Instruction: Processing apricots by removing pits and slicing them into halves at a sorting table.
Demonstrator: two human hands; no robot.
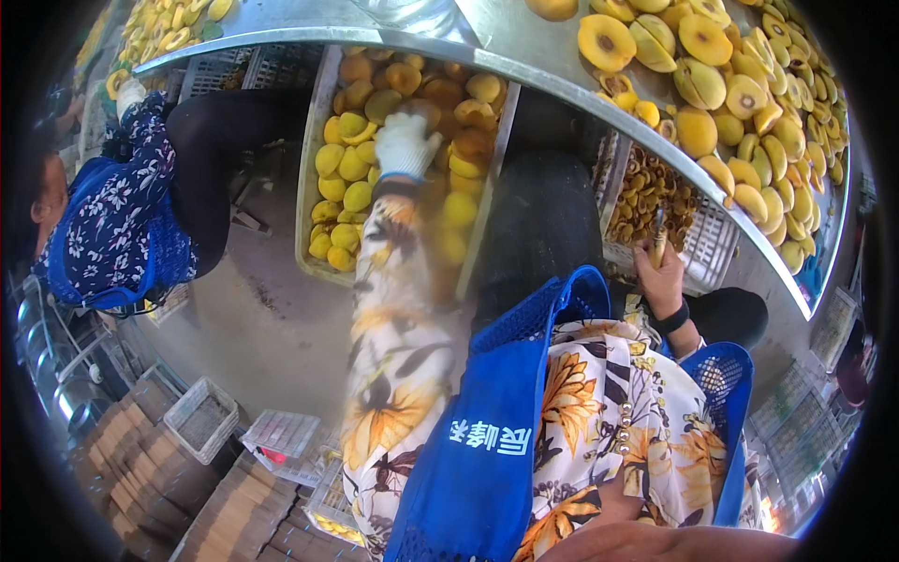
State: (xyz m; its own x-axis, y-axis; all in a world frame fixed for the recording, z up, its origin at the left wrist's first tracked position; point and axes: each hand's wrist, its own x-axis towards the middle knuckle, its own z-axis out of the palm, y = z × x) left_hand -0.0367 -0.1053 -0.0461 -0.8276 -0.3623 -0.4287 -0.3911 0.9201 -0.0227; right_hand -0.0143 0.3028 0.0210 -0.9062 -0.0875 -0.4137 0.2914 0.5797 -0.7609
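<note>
My left hand (407,146), in a white knit glove, reaches into a long pale crate (309,220) of yellow peaches (354,165). Its thumb stands apart from the fingers, and the fingertips are partly lost among the fruit. Bare and with a dark band at the wrist, my right hand (663,279) is closed round a small hand tool (659,245) with a yellowish handle. The tool's narrow end points away from me, and its exact kind does not show. Just beyond it sits a white basket (709,245) full of brown peach pits (646,192).
A metal table (524,56) curves across the far side, bearing many halved peaches (704,37) on its right. At left sits a co-worker in a dark floral sleeve (145,140), with a gloved hand (129,96) at the table. Plastic crates (201,419) stand behind, lower left.
</note>
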